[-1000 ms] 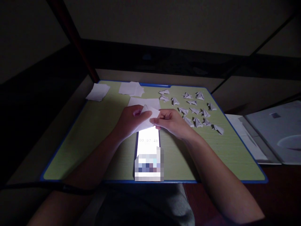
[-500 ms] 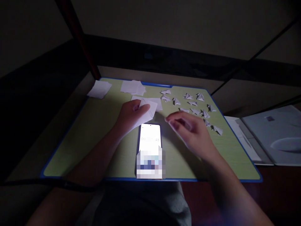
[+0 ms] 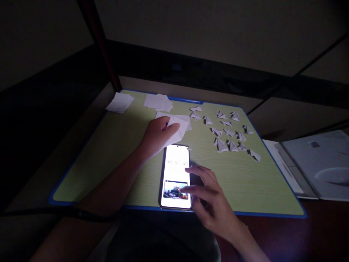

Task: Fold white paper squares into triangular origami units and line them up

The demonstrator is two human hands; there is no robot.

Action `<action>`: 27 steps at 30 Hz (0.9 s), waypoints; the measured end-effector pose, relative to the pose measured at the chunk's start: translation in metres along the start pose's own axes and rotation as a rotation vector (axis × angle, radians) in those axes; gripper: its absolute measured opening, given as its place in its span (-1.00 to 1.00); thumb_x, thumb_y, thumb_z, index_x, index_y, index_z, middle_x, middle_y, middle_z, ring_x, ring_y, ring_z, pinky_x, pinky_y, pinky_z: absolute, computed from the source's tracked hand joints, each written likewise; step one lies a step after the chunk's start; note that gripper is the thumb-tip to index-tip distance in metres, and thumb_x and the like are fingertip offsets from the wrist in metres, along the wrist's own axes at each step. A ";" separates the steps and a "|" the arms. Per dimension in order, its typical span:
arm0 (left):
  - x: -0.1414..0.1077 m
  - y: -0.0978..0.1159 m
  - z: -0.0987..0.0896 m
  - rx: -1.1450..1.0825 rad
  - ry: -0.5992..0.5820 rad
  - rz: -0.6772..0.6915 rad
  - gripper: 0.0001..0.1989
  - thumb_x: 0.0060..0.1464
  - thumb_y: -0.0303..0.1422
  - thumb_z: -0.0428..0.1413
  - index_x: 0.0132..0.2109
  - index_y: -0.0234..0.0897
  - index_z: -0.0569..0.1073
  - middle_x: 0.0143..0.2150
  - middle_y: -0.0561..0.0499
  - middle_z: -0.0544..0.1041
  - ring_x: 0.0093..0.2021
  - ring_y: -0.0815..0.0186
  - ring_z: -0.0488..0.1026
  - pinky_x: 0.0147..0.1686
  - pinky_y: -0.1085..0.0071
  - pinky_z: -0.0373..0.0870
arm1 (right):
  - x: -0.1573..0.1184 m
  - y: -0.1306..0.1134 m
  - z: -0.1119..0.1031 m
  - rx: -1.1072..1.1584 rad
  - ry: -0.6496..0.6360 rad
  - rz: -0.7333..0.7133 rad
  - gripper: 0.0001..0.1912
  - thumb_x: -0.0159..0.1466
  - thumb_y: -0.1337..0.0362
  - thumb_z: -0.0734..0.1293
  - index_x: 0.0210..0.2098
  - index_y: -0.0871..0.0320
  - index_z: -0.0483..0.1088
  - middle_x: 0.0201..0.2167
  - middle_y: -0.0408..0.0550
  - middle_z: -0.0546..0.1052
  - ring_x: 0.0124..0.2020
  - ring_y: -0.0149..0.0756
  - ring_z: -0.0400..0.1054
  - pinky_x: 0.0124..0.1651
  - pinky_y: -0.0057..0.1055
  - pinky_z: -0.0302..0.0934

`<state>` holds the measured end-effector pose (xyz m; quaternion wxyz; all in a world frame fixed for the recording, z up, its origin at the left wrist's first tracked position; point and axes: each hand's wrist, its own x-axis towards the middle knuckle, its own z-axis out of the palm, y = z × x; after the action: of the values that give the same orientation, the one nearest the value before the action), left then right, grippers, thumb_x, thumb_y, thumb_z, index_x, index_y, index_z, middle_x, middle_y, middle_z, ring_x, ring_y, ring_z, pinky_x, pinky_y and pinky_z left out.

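Note:
My left hand (image 3: 158, 135) is closed around a creased sheet of white paper (image 3: 182, 128), thumb on top. More white sheets (image 3: 187, 119) lie flat just beyond it. Lying near the table's front edge, a lit smartphone (image 3: 174, 173) shows a timer and a small picture. My right hand (image 3: 214, 202) is over the phone's right side with its fingers apart and holds nothing. The index and middle fingertips are at the screen; whether they touch it I cannot tell. On the right lie several small folded paper pieces (image 3: 221, 145).
The green tabletop (image 3: 245, 185) has a blue rim. Two stacks of white paper, one at the far left corner (image 3: 120, 102) and one at the back (image 3: 156, 102), rest on it. Beyond the right edge is a pale box-like object (image 3: 316, 163). A dark cable (image 3: 92, 215) crosses at the front left.
My right hand has come down and toward me, from above the tabletop to the phone, and its fingers have spread. The left hand still holds the paper. The view has shifted slightly.

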<state>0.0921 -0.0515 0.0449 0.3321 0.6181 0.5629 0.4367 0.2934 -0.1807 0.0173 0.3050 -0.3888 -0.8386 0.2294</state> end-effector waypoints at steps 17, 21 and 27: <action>-0.002 0.006 -0.001 0.004 -0.022 -0.006 -0.73 0.02 -0.26 0.10 -0.53 -0.27 0.27 -0.59 0.13 0.26 -0.53 0.43 0.20 -0.55 0.46 0.04 | 0.000 -0.001 -0.001 0.031 0.003 0.010 -0.60 0.15 0.53 0.23 -0.18 0.01 0.55 0.18 -0.09 0.37 0.23 -0.05 0.18 0.16 0.03 0.16; -0.003 0.005 -0.001 0.017 -0.020 -0.009 -0.72 0.02 -0.25 0.10 -0.53 -0.26 0.25 -0.59 0.14 0.22 -0.54 0.44 0.17 -0.54 0.46 0.02 | -0.001 -0.001 0.000 0.048 0.003 0.014 -0.59 0.15 0.54 0.24 -0.16 -0.02 0.54 0.17 -0.10 0.37 0.23 -0.04 0.18 0.16 0.05 0.15; -0.006 0.005 -0.002 0.033 -0.016 0.040 -0.58 0.01 -0.23 0.13 -0.61 -0.23 0.08 -0.63 0.16 0.05 -0.57 0.45 0.04 -0.55 0.43 -0.09 | 0.013 0.004 -0.014 0.239 0.181 0.179 -0.74 0.28 0.43 0.28 -0.12 0.00 0.48 0.03 -0.04 0.46 0.08 -0.18 0.35 0.07 -0.11 0.25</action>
<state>0.0919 -0.0578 0.0493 0.3178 0.6381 0.5548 0.4290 0.2983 -0.1655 0.0292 0.4019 -0.4420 -0.7363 0.3178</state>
